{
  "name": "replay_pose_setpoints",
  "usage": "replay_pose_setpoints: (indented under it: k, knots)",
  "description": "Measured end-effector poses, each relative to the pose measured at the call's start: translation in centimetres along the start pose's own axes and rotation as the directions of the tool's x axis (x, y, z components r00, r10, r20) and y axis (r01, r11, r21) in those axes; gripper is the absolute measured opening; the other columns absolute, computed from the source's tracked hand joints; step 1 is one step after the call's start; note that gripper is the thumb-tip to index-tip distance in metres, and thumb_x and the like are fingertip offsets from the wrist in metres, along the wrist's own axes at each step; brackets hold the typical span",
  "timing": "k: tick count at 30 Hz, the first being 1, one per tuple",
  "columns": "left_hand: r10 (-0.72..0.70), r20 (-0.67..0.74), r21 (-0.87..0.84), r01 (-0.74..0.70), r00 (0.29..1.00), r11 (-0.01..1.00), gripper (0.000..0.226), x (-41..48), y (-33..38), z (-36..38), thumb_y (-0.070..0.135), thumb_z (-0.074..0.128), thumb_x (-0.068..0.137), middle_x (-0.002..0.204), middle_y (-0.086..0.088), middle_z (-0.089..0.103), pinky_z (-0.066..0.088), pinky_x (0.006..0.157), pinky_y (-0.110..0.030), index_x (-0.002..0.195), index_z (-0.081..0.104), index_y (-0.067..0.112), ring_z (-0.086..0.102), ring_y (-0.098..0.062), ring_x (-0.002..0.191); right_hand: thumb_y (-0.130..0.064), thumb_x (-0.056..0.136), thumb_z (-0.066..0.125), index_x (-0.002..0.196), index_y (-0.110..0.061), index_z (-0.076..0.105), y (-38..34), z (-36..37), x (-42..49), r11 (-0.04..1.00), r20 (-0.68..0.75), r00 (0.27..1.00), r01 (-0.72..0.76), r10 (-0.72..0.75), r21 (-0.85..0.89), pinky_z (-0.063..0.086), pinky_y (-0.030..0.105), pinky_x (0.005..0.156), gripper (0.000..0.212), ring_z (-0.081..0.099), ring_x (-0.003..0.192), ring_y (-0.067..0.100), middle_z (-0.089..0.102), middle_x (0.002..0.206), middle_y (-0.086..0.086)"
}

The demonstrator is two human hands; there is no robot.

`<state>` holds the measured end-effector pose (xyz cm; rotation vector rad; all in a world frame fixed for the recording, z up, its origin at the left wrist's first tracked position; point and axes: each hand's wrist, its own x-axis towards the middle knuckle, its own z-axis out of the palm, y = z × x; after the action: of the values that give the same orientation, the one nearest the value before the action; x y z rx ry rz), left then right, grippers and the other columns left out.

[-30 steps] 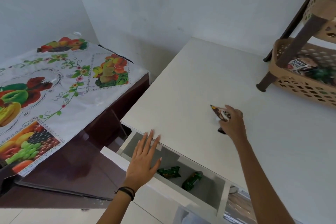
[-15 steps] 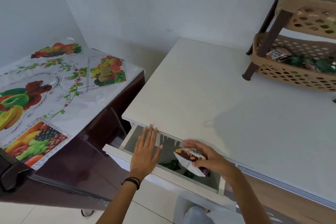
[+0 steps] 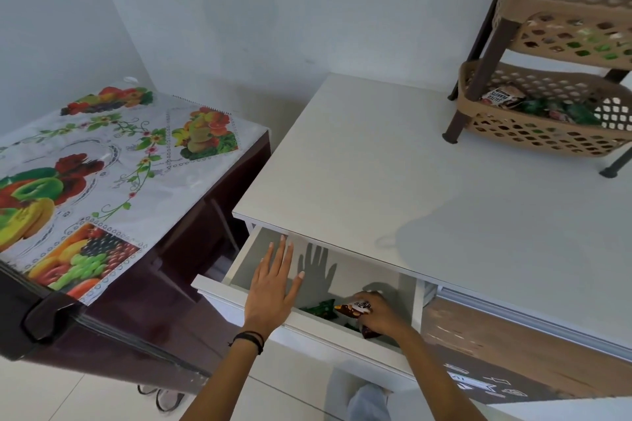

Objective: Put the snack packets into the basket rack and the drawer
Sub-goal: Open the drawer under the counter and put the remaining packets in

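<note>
1. The white table [image 3: 393, 161] is now bare of packets – its last one was lifted off a second ago
2. The basket rack [image 3: 547, 133] at the far right already holds packets in both tiers
3. The drawer [image 3: 239, 294] stands open, a green packet [image 3: 319, 308] lying inside
4. The left hand [image 3: 273, 290] hovers flat, fingers spread and empty
5. The right hand [image 3: 379, 316] has dropped into the drawer, fingers pinched on the brown snack packet [image 3: 355, 308] – release looks like the next step

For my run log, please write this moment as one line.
step: packet into drawer | right hand: holds brown packet inside | left hand: flat, open over drawer front | already inside: green packet
</note>
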<state>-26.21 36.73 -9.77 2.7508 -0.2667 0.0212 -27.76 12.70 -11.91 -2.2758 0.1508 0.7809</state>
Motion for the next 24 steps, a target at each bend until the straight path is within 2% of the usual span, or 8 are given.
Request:
replay_pose_setpoints:
  k: [7,10,13,15,17,20,22,24]
  knots:
    - [0.027,-0.007,-0.029,-0.027,1.0,0.999,0.063,0.3,0.1,-0.1,0.05,0.021,0.097,0.156,0.011,-0.015,0.008,0.12,-0.035,0.143,-0.017,0.031,-0.015,-0.011,0.144,-0.008,0.091,0.054,0.128,-0.012,0.051,0.4,-0.1,-0.7,0.998,-0.059,0.998,0.035,-0.032,0.056,0.043,0.024,0.099,0.038,0.053,0.118,0.023,0.049,0.135,0.011]
    - [0.056,-0.014,-0.032,-0.056,0.998,0.998,0.062,0.7,0.2,-0.1,0.048,0.023,0.097,0.157,0.01,-0.012,0.008,0.121,-0.036,0.144,-0.014,0.031,-0.015,-0.01,0.144,0.0,0.091,0.05,0.12,-0.01,0.059,-0.4,-1.0,-2.6,0.982,-0.12,0.977,0.183,-0.178,0.037,0.047,0.017,0.093,0.032,0.06,0.106,0.018,0.062,0.12,0.011]
    - [0.079,-0.031,-0.028,-0.079,0.996,0.996,0.061,1.1,0.4,-0.1,0.046,0.024,0.098,0.157,0.011,-0.01,0.007,0.121,-0.036,0.145,-0.012,0.03,-0.014,-0.009,0.144,0.001,0.09,0.05,0.117,-0.015,0.061,-1.0,-1.9,-4.9,0.903,-0.38,0.822,0.415,-0.423,-0.108,0.043,0.009,0.092,0.034,0.057,0.104,0.007,0.062,0.119,0.001]
    - [0.105,-0.038,-0.022,-0.106,0.994,0.994,0.059,1.4,0.6,-0.1,0.047,0.021,0.098,0.157,0.011,-0.008,0.006,0.121,-0.036,0.146,-0.009,0.029,-0.012,-0.008,0.145,-0.01,0.09,0.054,0.125,-0.018,0.054,-1.0,-2.2,-6.0,0.848,-0.535,0.662,0.458,-0.526,-0.267,0.039,0.02,0.104,0.036,0.048,0.121,0.009,0.052,0.131,-0.002]
    - [0.138,-0.051,-0.008,-0.138,0.989,0.99,0.06,1.8,0.7,-0.2,0.051,0.016,0.096,0.157,0.01,-0.005,0.002,0.122,-0.036,0.146,-0.006,0.028,-0.009,-0.01,0.146,-0.032,0.089,0.057,0.137,-0.017,0.041,-0.7,-2.8,-6.2,0.829,-0.576,0.597,0.379,-0.559,-0.411,0.029,0.034,0.112,0.053,0.033,0.135,0.015,0.039,0.145,0.002]
    - [0.317,-0.025,0.025,-0.316,0.948,0.948,0.069,2.3,0.6,-0.3,0.061,0.018,0.092,0.159,0.006,-0.001,-0.003,0.12,-0.039,0.149,-0.003,0.026,-0.004,-0.013,0.147,-0.073,0.078,0.043,0.148,-0.019,0.003,0.4,-3.3,-6.0,0.836,-0.467,0.741,0.231,-0.482,-0.497,-0.001,0.04,0.118,0.097,-0.003,0.145,0.017,0.001,0.156,0.0]
    - [0.497,0.081,0.111,-0.503,0.864,0.857,0.084,2.8,0.2,-0.2,0.072,0.022,0.086,0.16,0.002,0.0,0.001,0.118,-0.046,0.15,-0.001,0.021,-0.003,-0.017,0.147,-0.086,0.068,0.029,0.145,-0.022,-0.01,1.6,-3.2,-5.8,0.808,-0.398,0.798,0.179,-0.453,-0.562,-0.012,0.037,0.117,0.108,-0.015,0.144,0.016,-0.014,0.155,-0.001]
    - [0.554,0.168,0.176,-0.578,0.815,0.797,0.101,3.5,0.1,-0.1,0.083,0.025,0.077,0.16,-0.001,-0.002,0.002,0.117,-0.049,0.15,0.0,0.018,-0.004,-0.021,0.147,-0.09,0.063,0.027,0.145,-0.023,-0.014,2.4,-3.2,-5.6,0.773,-0.351,0.819,0.165,-0.453,-0.613,-0.018,0.034,0.116,0.113,-0.02,0.143,0.016,-0.021,0.154,-0.002]
